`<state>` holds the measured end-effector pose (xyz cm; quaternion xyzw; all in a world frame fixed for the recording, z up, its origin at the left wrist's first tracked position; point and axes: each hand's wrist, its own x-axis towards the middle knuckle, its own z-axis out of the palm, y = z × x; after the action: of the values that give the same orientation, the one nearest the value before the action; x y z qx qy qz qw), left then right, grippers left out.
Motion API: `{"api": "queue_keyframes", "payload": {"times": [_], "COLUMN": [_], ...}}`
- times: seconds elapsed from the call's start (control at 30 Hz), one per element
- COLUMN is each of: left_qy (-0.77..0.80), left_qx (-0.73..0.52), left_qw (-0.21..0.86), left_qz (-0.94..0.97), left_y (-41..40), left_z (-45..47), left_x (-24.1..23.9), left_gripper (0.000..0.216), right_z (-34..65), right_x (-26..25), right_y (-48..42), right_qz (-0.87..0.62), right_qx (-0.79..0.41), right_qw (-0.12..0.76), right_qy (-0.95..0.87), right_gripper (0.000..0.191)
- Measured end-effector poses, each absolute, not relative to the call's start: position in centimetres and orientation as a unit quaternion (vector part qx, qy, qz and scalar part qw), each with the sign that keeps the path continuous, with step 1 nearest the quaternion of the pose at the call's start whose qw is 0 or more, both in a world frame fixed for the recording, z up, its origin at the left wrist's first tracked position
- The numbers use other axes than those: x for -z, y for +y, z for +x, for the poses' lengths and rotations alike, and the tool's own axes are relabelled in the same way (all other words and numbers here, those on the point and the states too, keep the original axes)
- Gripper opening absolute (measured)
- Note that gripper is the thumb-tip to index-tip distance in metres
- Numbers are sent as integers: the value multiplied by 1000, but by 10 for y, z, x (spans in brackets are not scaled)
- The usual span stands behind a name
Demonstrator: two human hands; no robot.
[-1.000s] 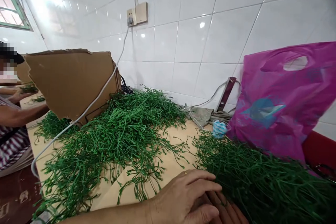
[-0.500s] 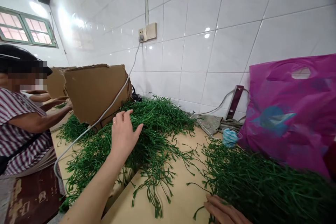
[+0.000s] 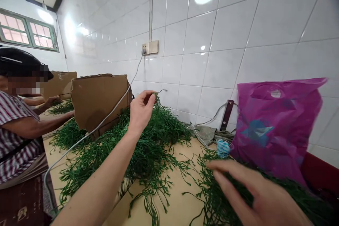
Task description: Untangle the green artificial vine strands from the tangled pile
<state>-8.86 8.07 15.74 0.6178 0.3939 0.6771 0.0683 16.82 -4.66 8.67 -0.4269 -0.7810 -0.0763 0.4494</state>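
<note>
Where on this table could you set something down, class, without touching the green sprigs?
The best patch is the bare tan tabletop between the left heap of green sprigs and the right heap. It is crowded at the back, around the magenta plastic bag, and under both heaps.

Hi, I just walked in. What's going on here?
A person's left hand pinches a thin green sprig above a big heap of green sprigs on a pale table. Their right hand is spread open over a second heap, beside a magenta plastic bag. To the left, a co-worker in a striped shirt reaches past a cardboard sheet.
</note>
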Motion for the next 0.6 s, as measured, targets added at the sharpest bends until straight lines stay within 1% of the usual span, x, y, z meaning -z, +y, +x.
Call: {"api": "queue_keyframes", "payload": {"times": [0.07,0.13,0.17,0.23,0.27,0.3,0.33,0.43,0.5,0.53,0.6], "left_qy": [310,248,226,194,180,171,165,185,227,251,294], "left_qx": [-722,-735,-728,-683,-655,-630,-609,-584,-582,-581,-548], "left_qw": [119,192,233,306,333,355,373,389,348,311,252], "left_qz": [606,602,604,634,654,670,681,688,699,709,742], "left_y": [80,77,75,71,70,70,70,74,79,82,85], "left_z": [-59,-28,-13,12,22,30,35,41,34,29,17], "left_x": [-168,-172,-173,-169,-166,-163,-160,-153,-152,-152,-152], "left_gripper": [19,17,16,15,15,15,15,15,19,22,26], "right_z": [164,160,159,160,162,165,169,179,183,185,188], "right_x": [-121,-141,-145,-144,-141,-137,-134,-133,-136,-137,-140], "right_y": [-29,-14,-7,3,7,9,10,9,7,7,6], "right_qz": [-490,-503,-496,-487,-491,-502,-512,-515,-507,-507,-513], "right_qx": [34,-2,-23,-46,-51,-56,-72,-196,-268,-277,-251], "right_qw": [474,531,562,599,600,588,567,502,483,481,479], "right_qy": [-731,-682,-661,-634,-629,-632,-641,-667,-663,-660,-666], "right_gripper": [25,29,34,52,62,67,66,44,39,38,37]}}
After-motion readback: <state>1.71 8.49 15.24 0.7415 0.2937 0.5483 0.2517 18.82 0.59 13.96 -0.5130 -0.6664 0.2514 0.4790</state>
